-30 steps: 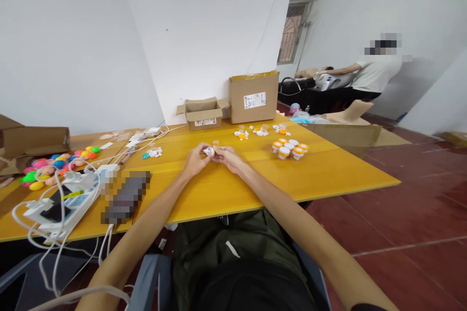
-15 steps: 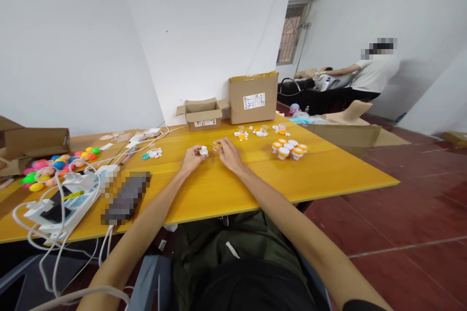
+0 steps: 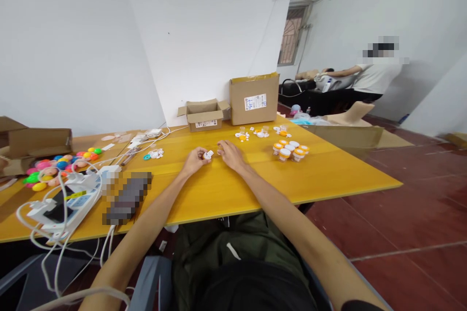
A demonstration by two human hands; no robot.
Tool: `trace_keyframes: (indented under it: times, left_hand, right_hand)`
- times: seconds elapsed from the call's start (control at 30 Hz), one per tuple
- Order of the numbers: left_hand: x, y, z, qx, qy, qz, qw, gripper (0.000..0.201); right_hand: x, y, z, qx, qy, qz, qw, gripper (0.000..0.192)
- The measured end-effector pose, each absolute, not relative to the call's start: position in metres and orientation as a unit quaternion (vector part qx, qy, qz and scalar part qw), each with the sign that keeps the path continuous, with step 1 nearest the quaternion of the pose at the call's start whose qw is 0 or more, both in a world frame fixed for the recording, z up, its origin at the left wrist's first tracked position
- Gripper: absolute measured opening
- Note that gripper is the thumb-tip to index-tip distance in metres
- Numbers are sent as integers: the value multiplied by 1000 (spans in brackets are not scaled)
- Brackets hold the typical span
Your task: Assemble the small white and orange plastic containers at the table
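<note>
Resting on yellow worktop [image 3: 226, 189]: left hand [image 3: 194, 161], fingers pinched on small white cap [image 3: 208, 154]; right hand [image 3: 230, 154] beside it, fingers loosely together, grip unclear. Beyond: orange-lidded jars [image 3: 290, 150], scattered caps [image 3: 255, 132], two cardboard boxes [image 3: 254, 98] against white wall. Red tile floor [image 3: 401, 214]; person [image 3: 368, 77] seated far right.

The table [image 3: 226, 189] across the middle of the frame looks like smooth, faintly glossy yellow wood laminate, and the small white piece [image 3: 208, 154] pinched in the left hand [image 3: 193, 161] at centre looks like hard, shiny plastic. Right of centre, the little jars [image 3: 290, 150] seem clear plastic with glossy orange and white lids, while the two boxes [image 3: 233, 104] above centre are matt brown cardboard with paper labels. At far left lie shiny plastic eggs [image 3: 58, 165] and smooth white rubbery cables [image 3: 54, 233]; the floor [image 3: 401, 214] at lower right is dark red tile with a dull sheen.
</note>
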State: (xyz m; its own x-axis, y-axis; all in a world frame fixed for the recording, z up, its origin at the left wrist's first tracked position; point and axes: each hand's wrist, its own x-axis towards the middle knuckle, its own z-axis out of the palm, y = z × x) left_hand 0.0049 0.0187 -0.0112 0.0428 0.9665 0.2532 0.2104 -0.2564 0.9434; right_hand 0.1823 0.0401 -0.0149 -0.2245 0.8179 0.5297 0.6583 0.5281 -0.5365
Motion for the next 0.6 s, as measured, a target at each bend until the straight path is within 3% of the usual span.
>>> trace_keyframes:
  times: [0.23, 0.6]
  left_hand:
    - [2, 21, -12, 620, 472, 498, 381, 32]
    - [4, 16, -7, 626, 469, 481, 396, 28]
  right_hand:
    - [180, 45, -14, -383, -705, 264, 536, 16]
    - [173, 39, -17, -336, -734, 310, 502, 17]
